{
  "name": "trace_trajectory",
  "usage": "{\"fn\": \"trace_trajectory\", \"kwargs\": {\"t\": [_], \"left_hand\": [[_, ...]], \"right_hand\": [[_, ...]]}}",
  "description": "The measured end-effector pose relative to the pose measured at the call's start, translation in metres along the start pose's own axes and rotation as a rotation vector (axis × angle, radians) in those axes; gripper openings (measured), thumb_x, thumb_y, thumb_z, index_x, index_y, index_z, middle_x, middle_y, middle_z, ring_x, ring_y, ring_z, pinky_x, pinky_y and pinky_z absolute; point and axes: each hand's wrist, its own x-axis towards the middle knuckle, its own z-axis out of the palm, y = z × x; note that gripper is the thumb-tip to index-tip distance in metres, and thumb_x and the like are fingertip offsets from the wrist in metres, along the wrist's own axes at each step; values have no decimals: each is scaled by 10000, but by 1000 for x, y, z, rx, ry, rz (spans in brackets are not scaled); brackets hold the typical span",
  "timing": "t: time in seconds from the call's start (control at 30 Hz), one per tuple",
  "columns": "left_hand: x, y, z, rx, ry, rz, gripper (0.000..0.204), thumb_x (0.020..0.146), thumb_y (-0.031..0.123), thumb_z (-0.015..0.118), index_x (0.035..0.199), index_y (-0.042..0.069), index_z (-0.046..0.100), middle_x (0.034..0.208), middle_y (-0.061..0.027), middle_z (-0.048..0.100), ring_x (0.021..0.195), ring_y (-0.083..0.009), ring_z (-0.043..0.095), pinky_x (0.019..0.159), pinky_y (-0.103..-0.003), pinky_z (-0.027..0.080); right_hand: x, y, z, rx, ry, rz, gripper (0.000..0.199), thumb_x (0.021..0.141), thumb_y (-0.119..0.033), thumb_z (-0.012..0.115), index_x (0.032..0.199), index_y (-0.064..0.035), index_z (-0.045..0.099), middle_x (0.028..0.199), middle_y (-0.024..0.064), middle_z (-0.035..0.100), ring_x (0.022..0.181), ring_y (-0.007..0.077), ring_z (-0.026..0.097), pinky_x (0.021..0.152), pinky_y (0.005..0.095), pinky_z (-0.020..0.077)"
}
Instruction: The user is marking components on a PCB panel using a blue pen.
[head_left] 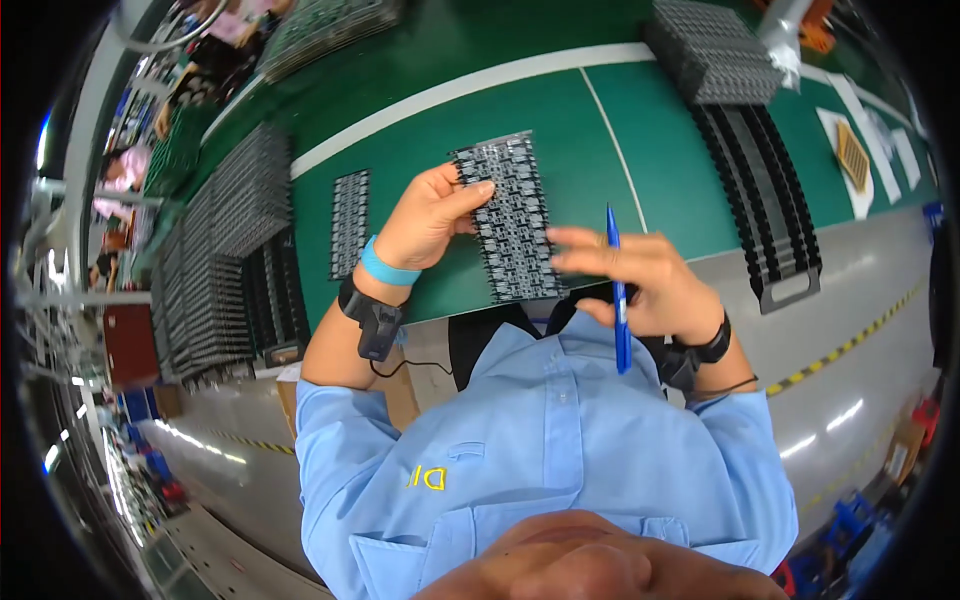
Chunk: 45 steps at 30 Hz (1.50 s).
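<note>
Upright before my chest, a grey-and-black circuit board panel [512, 215] with rows of repeated small boards is held by its left edge. My left hand [432, 215], wearing a blue wristband [390, 265], pinches that edge with the thumb on the panel's face. My right hand [655, 285] carries a blue pen [618, 300] between its fingers, with the tip pointing away from me. Its stretched fingertips are at the panel's right edge; whether they touch it I cannot tell. A second, similar panel [349, 225] lies on the green tabletop [420, 130], left of my left hand.
Many panels stand stacked in a black rack [280, 290] at the left. On the right, a black slotted rack [765, 200] overhangs the table edge, with a panel stack [715, 50] at its far end. A tan block [852, 157] sits on white paper. More panels [325, 30] lie at the back.
</note>
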Motion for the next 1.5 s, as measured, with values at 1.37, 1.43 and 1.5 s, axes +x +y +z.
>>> {"fn": "trace_trajectory", "kwargs": {"t": [1.37, 1.43, 1.5], "left_hand": [[9, -41, 21, 108, -248, -76, 478, 1034, 173, 500, 1476, 99, 333, 1094, 28, 571, 874, -27, 546, 714, -209, 485], [8, -42, 20, 106, -248, -83, 474, 1035, 172, 498, 1474, 101, 334, 1103, 29, 569, 886, -28, 547, 722, -208, 486], [7, -43, 20, 103, -245, -97, 467, 1037, 172, 493, 1472, 106, 338, 1122, 32, 567, 908, -28, 550, 738, -207, 488]], "right_hand": [[50, 44, 71, -106, 531, 195, 277, 816, 88, 732, 735, -29, 495, 643, 54, 581, 534, 83, 497, 470, 241, 378], [49, 44, 72, -127, 534, 187, 275, 813, 90, 734, 733, -26, 498, 642, 56, 581, 533, 85, 498, 469, 242, 378], [49, 45, 73, -132, 536, 177, 273, 807, 95, 737, 732, -22, 503, 642, 61, 580, 533, 92, 502, 470, 244, 380]]}}
